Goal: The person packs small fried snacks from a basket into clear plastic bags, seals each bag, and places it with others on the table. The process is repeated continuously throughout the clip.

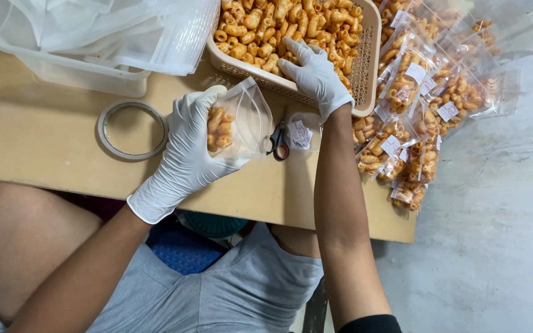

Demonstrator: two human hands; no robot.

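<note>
Gloves of thin white rubber cover both of the person's hands above a low tan wooden worktop [44,142]. The left hand [189,148] is clenched around a small clear plastic zip bag [245,126], held open-mouthed just above the worktop and partly filled with orange-brown curled snack pieces [218,131]. The right hand [313,74] reaches into a beige perforated plastic basket [365,68] heaped with the same snacks, its fingers curled down among the pieces; whether it grips any cannot be told. The basket sits at the far edge of the worktop, just beyond the bag. Between the two hands lie small scissors with red and black handles [279,143] and a clear bag with a white label [303,132]. A grey tape ring [107,147] lies flat to the left, near a clear plastic tub of empty bags [94,43]. Filled, labelled snack bags [414,105] are piled on the right side of the worktop, beside the basket.
</note>
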